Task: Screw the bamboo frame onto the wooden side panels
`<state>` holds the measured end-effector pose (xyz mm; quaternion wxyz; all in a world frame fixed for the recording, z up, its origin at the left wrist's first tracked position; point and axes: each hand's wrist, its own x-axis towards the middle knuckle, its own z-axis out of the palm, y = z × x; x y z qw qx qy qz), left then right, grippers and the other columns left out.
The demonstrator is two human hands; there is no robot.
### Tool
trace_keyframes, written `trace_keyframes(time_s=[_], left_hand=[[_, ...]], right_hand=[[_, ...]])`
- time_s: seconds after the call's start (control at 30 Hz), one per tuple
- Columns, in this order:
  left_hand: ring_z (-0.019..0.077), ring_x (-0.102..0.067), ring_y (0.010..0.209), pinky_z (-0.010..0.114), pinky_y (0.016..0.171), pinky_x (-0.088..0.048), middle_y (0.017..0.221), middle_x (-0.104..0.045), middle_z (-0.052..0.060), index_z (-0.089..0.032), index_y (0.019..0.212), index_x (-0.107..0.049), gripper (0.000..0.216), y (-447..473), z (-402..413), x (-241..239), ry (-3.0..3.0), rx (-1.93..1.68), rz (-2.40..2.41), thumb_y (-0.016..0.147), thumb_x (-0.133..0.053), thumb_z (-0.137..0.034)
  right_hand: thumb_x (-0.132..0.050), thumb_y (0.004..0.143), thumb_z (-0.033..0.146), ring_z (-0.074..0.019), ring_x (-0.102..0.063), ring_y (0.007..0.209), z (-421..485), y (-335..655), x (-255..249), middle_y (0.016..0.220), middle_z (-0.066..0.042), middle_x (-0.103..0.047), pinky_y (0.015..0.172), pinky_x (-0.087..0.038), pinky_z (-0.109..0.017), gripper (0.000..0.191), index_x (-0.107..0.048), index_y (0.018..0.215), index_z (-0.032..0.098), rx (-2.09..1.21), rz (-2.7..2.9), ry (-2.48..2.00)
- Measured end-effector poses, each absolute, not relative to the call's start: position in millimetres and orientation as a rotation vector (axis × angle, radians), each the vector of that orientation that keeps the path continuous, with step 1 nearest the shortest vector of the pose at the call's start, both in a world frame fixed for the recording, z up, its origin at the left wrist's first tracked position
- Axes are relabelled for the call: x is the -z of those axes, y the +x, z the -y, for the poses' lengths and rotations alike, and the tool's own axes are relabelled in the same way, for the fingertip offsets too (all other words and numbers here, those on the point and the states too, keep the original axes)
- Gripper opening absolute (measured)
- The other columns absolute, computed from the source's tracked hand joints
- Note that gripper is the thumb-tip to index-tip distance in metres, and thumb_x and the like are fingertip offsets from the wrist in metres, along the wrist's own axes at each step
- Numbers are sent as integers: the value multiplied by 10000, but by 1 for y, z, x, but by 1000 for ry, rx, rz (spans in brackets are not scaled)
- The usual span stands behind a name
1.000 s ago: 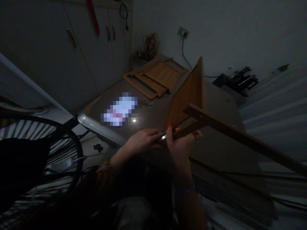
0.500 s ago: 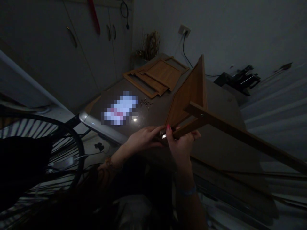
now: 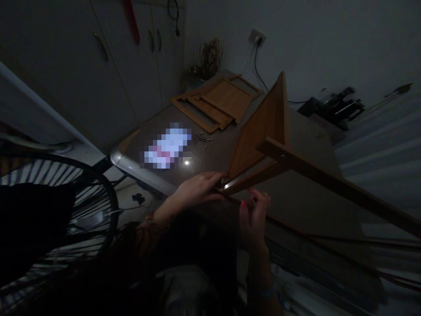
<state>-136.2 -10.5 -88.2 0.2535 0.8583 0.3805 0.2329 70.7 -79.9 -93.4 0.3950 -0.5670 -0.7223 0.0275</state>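
A partly built wooden frame (image 3: 263,127), a brown panel with a long rail (image 3: 332,184) fixed to it, stands tilted on the dark table (image 3: 305,197). My left hand (image 3: 197,188) grips the frame's near corner, by a shiny metal fitting (image 3: 226,186). My right hand (image 3: 253,215) sits just below that corner, off the wood, with thumb and fingers pinched on something small I cannot make out.
Several flat wooden panels (image 3: 217,103) are stacked at the table's far end, with loose screws (image 3: 202,139) and a blurred sheet (image 3: 167,147) nearer. A round black wire frame (image 3: 82,193) stands left. Cabinets (image 3: 82,66) line the left wall; a dark machine (image 3: 335,107) sits far right.
My right hand has let go of the frame's lower rail and dropped a little below it, pinched closed. The left hand stays on the corner.
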Motion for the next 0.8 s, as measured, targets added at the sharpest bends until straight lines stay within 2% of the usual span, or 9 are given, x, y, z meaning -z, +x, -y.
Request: trace_keyframes(time_s=[0.07,0.13,0.27,0.33,0.4,0.5,0.6,0.8], left_hand=[[244,-605,1193,341,963,-518,1312,-608,126,-182,1359,-431,607,-136,11,88,2344,-627,-1046,882,-553,-537],[249,-600,1202,348,967,-517,1318,-603,132,-186,1368,-424,607,-136,11,89,2350,-616,-1062,886,-550,-532],[250,-604,1194,360,967,-517,1309,-607,132,-197,1378,-418,615,-137,12,90,2347,-621,-1070,883,-556,-534],[244,-613,1177,357,952,-523,1295,-615,130,-199,1375,-421,616,-137,12,91,2346,-625,-1055,882,-552,-543],[236,-615,1170,345,938,-527,1305,-608,130,-201,1386,-410,618,-138,11,91,2342,-614,-1038,887,-545,-539],[234,-613,1175,344,941,-527,1329,-594,131,-204,1407,-389,635,-138,10,91,2331,-594,-1042,887,-552,-531],[241,-612,1180,351,952,-526,1317,-605,133,-198,1401,-400,636,-138,10,92,2338,-598,-1053,883,-556,-534],[246,-616,1178,361,958,-527,1323,-598,121,-226,1407,-384,638,-139,9,96,2330,-609,-1039,884,-536,-559]], right_hand=[[-385,953,243,-206,-506,933,88,74,101,1021,-59,-564,811,-390,-373,256,-522,1169,238,-79,1908,-1419],[-358,956,204,-200,-510,899,96,75,107,970,-43,-577,807,-397,-366,237,-545,1096,247,-69,1954,-1383],[-352,956,186,-180,-517,794,111,73,111,819,-4,-569,756,-387,-342,207,-547,948,254,-50,1931,-1299],[-373,960,206,-188,-518,843,118,69,107,850,-12,-578,798,-362,-359,226,-584,908,265,1,1955,-1326],[-408,968,281,-220,-485,922,122,66,102,901,-38,-565,833,-318,-389,253,-656,920,290,133,1957,-1448],[-425,977,352,-221,-440,841,123,65,91,826,-39,-541,782,-275,-378,279,-700,1014,335,205,1967,-1651],[-429,988,296,-188,-467,774,121,68,79,802,-4,-621,775,-272,-366,260,-679,1051,329,-36,2082,-1659],[-449,984,354,-169,-538,866,127,70,59,887,8,-670,799,-361,-316,246,-690,974,303,-634,1908,-1547]])
